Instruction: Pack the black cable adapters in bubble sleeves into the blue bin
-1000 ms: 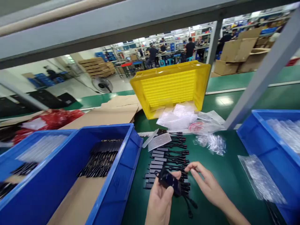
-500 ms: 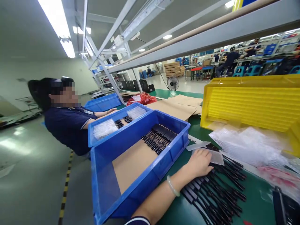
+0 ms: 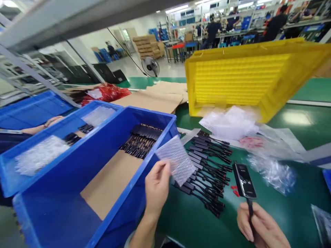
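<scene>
My left hand (image 3: 157,187) pinches the edge of a small translucent bubble-wrap bag (image 3: 177,161), held up beside the blue crate's wall. In my right hand (image 3: 260,222) is a black device with a glossy face (image 3: 245,181); the fingers close round the short black cable at its lower end. Between the hands, rows of black adapters with short cables (image 3: 204,172) lie on the green table (image 3: 181,213). Small red pieces (image 3: 235,190) sit beside them. More black cabled pieces (image 3: 141,141) are stacked at the far end of the deep blue crate (image 3: 134,184), next to a cardboard sheet (image 3: 113,182).
A tipped yellow crate (image 3: 238,79) stands behind loose bubble bags (image 3: 230,122). Crumpled clear plastic (image 3: 274,174) lies at the right. Another blue crate (image 3: 10,184) stands at the left, with a co-worker's hand (image 3: 53,120) nearby. Cardboard sheets (image 3: 152,100) lie at the back.
The view has swung right. My left hand has lifted from the adapters with the bubble-wrap bag. My right hand, unseen before, now shows, holding the black device.
</scene>
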Demonstrator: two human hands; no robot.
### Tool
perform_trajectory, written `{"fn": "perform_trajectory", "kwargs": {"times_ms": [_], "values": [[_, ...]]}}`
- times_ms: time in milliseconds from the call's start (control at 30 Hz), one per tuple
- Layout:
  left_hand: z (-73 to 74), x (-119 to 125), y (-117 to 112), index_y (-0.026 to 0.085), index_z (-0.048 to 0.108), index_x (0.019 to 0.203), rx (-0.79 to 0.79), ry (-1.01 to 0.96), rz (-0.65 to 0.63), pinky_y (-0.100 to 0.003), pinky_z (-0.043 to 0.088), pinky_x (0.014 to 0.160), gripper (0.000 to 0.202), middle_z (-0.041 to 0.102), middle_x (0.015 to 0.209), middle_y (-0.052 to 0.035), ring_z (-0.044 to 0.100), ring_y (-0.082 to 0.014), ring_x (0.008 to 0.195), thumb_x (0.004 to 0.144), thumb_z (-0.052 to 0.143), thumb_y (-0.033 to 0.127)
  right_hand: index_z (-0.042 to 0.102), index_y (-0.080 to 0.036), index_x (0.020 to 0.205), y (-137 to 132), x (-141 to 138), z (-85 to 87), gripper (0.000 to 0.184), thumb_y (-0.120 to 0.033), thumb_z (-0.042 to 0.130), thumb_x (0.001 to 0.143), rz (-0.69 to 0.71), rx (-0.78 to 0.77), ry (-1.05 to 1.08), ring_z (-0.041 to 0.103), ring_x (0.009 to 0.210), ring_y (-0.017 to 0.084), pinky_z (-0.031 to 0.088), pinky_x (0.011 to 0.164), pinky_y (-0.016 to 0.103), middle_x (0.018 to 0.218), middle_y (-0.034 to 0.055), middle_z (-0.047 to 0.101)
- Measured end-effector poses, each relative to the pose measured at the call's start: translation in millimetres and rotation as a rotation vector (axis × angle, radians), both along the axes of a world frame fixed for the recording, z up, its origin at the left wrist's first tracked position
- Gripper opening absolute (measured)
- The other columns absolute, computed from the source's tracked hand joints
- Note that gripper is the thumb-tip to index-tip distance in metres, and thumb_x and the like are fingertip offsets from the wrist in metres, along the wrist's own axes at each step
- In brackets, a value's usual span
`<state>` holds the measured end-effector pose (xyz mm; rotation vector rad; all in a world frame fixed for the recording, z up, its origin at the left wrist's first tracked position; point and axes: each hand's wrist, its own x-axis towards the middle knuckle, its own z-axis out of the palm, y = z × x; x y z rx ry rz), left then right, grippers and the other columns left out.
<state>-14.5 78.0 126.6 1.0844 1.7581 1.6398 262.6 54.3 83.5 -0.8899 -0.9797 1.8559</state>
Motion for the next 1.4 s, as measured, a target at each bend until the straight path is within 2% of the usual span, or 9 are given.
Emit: {"fn": "perform_trajectory", "kwargs": {"times_ms": [100, 167, 333, 467, 567, 767, 967, 1233, 1400], "values": [[-33.6, -6.1, -57.6, 0.015, 0.06, 0.09, -0.178, -0.369, 0.106, -0.027, 0.055, 0.067, 0.034, 0.064, 0.087, -0.0051, 0.063, -0.0183, 0.081, 0.078, 0.065, 0.047, 0.06, -0.024, 0.11, -5.9, -4.3, 8.2, 0.03, -0.048, 0.052, 0.093, 0.109, 0.022, 0.035, 0.044, 0.053, 0.01, 0.034, 0.052, 0.024, 0.061, -0.0002, 0.054], [-56.0, -5.4, -91.4, 0.015, 0.058, 0.096, -0.311, -0.383, 0.126, -0.031, 0.056, 0.069, 0.043, 0.061, 0.088, -0.0057, 0.063, -0.0191, 0.081, 0.075, 0.067, 0.051, 0.059, -0.025, 0.113, -9.5, -7.3, 12.6, 0.028, -0.045, 0.052, 0.094, 0.214, 0.047, 0.04, 0.044, 0.053, 0.009, 0.034, 0.053, 0.023, 0.065, 0.0, 0.057], [-64.9, 2.4, -138.5, 0.018, 0.055, 0.106, -0.326, 0.438, 0.118, -0.037, 0.054, 0.077, 0.035, 0.055, 0.099, -0.0085, 0.059, -0.0208, 0.085, 0.08, 0.064, 0.04, 0.056, -0.022, 0.12, -22.1, -15.7, 13.7, 0.028, -0.036, 0.047, 0.098, 0.478, 0.134, -0.055, 0.045, 0.057, 0.009, 0.035, 0.054, 0.022, 0.071, 0.0015, 0.061], [-57.2, 16.0, -129.5, 0.017, 0.055, 0.105, -0.208, 0.752, -0.256, -0.033, 0.051, 0.081, 0.019, 0.056, 0.103, -0.01, 0.058, -0.0225, 0.097, 0.088, 0.055, 0.025, 0.057, -0.016, 0.119, -33.6, -23.5, 16.0, 0.032, -0.036, 0.044, 0.099, 0.573, 0.181, -0.179, 0.046, 0.059, 0.01, 0.037, 0.058, 0.023, 0.07, 0.0022, 0.061], [-64.5, 24.2, -112.9, 0.017, 0.054, 0.092, -0.231, 0.833, -0.381, -0.032, 0.051, 0.073, 0.008, 0.057, 0.092, -0.0074, 0.059, -0.021, 0.085, 0.088, 0.047, 0.019, 0.062, -0.015, 0.11, -40.0, -26.5, 22.4, 0.031, -0.036, 0.042, 0.099, 0.603, 0.255, -0.286, 0.052, 0.067, 0.012, 0.041, 0.072, 0.025, 0.072, 0.0025, 0.062], [-69.6, 12.4, -100.2, 0.019, 0.05, 0.071, -0.378, 0.53, -0.459, -0.026, 0.046, 0.062, 0.016, 0.052, 0.077, -0.0012, 0.053, -0.0137, 0.064, 0.086, 0.044, 0.018, 0.062, -0.015, 0.085, -49.4, -29.5, 27.4, 0.036, -0.038, 0.039, 0.1, 0.652, 0.329, -0.409, 0.053, 0.067, 0.011, 0.039, 0.07, 0.022, 0.071, 0.0014, 0.061], [-52.1, 0.9, -113.2, 0.018, 0.051, 0.07, -0.305, 0.06, -0.434, -0.02, 0.048, 0.058, 0.013, 0.053, 0.081, -0.0026, 0.054, -0.0143, 0.076, 0.083, 0.05, 0.019, 0.058, -0.018, 0.081, -50.9, -42.1, 23.5, 0.033, -0.032, 0.035, 0.101, 0.748, 0.45, -0.616, 0.053, 0.065, 0.01, 0.036, 0.066, 0.02, 0.07, -0.0017, 0.057], [-31.4, 12.3, -128.4, 0.018, 0.052, 0.08, -0.006, 0.459, -0.312, -0.022, 0.05, 0.07, 0.013, 0.051, 0.089, -0.0031, 0.056, -0.0117, 0.078, 0.085, 0.049, 0.006, 0.062, -0.02, 0.093, -54.3, -41.6, 25.6, 0.029, -0.029, 0.035, 0.1, 0.783, 0.493, -0.766, 0.058, 0.069, 0.012, 0.04, 0.068, 0.022, 0.073, -0.0012, 0.061], [-25.1, 39.7, -131.5, 0.017, 0.054, 0.086, 0.124, 0.616, -0.448, -0.028, 0.05, 0.079, 0.016, 0.054, 0.094, -0.0065, 0.056, -0.0164, 0.088, 0.081, 0.051, 0.003, 0.047, -0.02, 0.134, -59.5, -51.3, 16.7, 0.041, -0.037, 0.043, 0.096, 0.523, 0.388, -0.828, 0.06, 0.075, 0.016, 0.049, 0.076, 0.028, 0.101, 0.0059, 0.066]]}}
